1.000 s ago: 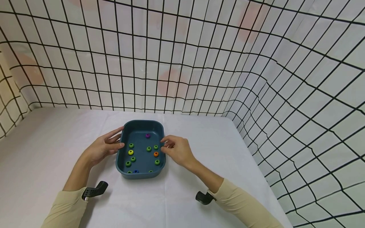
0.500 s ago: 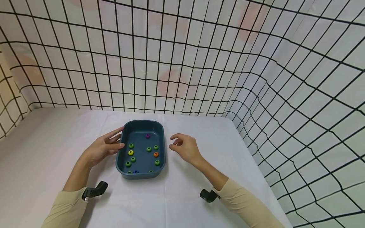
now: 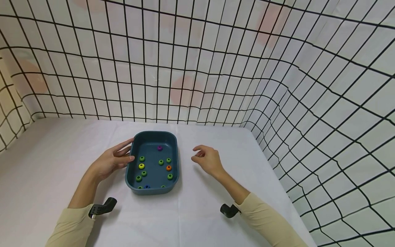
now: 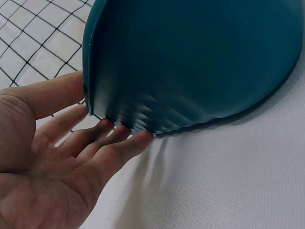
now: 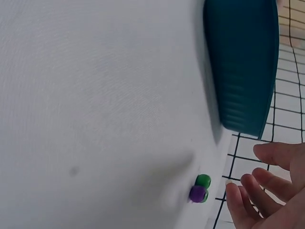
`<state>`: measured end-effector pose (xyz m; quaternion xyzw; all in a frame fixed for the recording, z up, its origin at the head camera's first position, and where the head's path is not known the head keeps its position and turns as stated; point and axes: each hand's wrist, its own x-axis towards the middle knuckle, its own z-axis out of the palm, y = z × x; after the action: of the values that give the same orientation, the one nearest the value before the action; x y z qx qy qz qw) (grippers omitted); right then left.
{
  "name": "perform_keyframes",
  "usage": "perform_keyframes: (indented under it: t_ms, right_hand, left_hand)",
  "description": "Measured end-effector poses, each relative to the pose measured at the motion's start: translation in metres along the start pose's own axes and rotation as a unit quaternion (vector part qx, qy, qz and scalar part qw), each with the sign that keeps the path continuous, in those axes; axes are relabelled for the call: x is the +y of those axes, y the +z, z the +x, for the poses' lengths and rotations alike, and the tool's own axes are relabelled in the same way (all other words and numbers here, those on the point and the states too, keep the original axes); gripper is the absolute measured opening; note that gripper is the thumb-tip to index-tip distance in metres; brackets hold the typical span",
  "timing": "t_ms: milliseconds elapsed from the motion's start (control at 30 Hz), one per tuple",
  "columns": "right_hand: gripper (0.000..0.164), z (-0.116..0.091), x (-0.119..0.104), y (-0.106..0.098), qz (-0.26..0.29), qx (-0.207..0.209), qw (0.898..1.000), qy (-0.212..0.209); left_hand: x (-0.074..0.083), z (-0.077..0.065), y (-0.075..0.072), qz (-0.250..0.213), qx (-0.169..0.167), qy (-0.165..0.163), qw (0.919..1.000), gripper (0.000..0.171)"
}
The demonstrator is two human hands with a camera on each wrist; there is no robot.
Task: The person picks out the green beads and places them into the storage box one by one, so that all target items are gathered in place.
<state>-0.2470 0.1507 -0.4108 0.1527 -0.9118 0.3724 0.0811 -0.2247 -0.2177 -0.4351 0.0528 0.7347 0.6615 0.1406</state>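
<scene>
My left hand [image 3: 108,162] rests on the left side of a dark blue-green tray [image 3: 152,191], its fairly straight fingers touching the outer wall [image 4: 200,62] and its thumb at the rim. Inside the tray lie several green beads [image 3: 161,162], a yellow bead [image 3: 141,166], an orange bead [image 3: 168,168], a purple bead [image 3: 159,148] and a blue bead [image 3: 147,187]. Right of the tray, my right hand [image 3: 208,161] hovers with loosely bent fingers and nothing visible between them. Near its fingertips in the right wrist view, a purple bead [image 5: 198,194] and green beads [image 5: 203,181] sit on the cloth.
A white cloth [image 3: 197,212] covers the table under the tray. Black wire grid [image 3: 157,68] rises along the back and the right side. A black wrist camera [image 3: 105,205] sits on the left wrist, another camera [image 3: 229,210] on the right.
My right hand has moved right, away from the tray's right rim, to over the cloth. The left hand and the tray stay where they were.
</scene>
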Motion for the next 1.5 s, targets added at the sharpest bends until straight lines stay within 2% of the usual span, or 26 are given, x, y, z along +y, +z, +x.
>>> perform_keyframes:
  t_ms: [267, 467, 800, 1033, 1500]
  right_hand:
    - [0.027, 0.001, 0.015, -0.002, -0.008, 0.020, 1.000, 0.017]
    - [0.029, 0.001, 0.024, -0.004, -0.018, 0.021, 0.999, 0.045]
    - [0.024, 0.001, 0.037, -0.001, -0.040, 0.019, 0.998, 0.052]
    - [0.025, 0.000, 0.043, 0.005, -0.031, 0.018, 0.997, 0.069]
    - [0.016, 0.001, 0.044, 0.010, -0.039, 0.018, 0.997, 0.060]
  left_hand:
    - [-0.001, 0.001, 0.001, -0.002, -0.001, 0.002, 1.0000, 0.085]
    - [-0.002, 0.001, 0.000, -0.002, -0.001, 0.001, 1.0000, 0.085]
    - [-0.002, 0.001, -0.001, -0.003, -0.003, 0.003, 1.0000, 0.085]
    - [-0.002, 0.000, 0.000, -0.005, -0.005, 0.005, 1.0000, 0.085]
    - [-0.001, 0.000, -0.001, -0.007, -0.005, 0.004, 1.0000, 0.085]
